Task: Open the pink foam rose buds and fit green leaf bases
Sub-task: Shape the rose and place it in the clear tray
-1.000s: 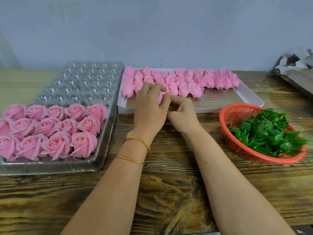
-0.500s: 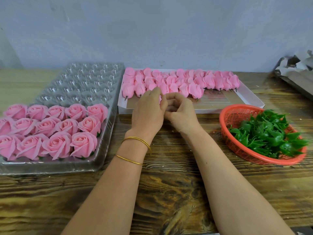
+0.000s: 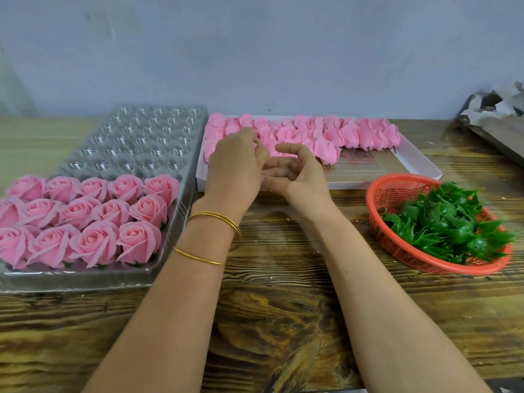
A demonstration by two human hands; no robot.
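My left hand (image 3: 235, 168) is raised over the front left of the white box (image 3: 368, 177), its back to the camera. Its fingers curl round a pink rose bud (image 3: 270, 150), which the hand mostly hides. My right hand (image 3: 300, 177) is just to its right, palm turned left, fingers loosely curled and holding nothing. Several closed pink buds (image 3: 354, 134) lie in rows in the box. Green leaf bases (image 3: 448, 222) are heaped in a red basket (image 3: 377, 194) at the right.
A clear plastic cell tray (image 3: 136, 143) lies at the left, with several opened pink roses (image 3: 93, 217) in its near rows. Crumpled grey packaging (image 3: 499, 114) sits at the far right. A pale wall stands close behind the wooden table (image 3: 283, 307).
The two hands, pressed together on a bud a second ago, have parted. My right hand has let go and opened; my left hand has lifted slightly toward the box.
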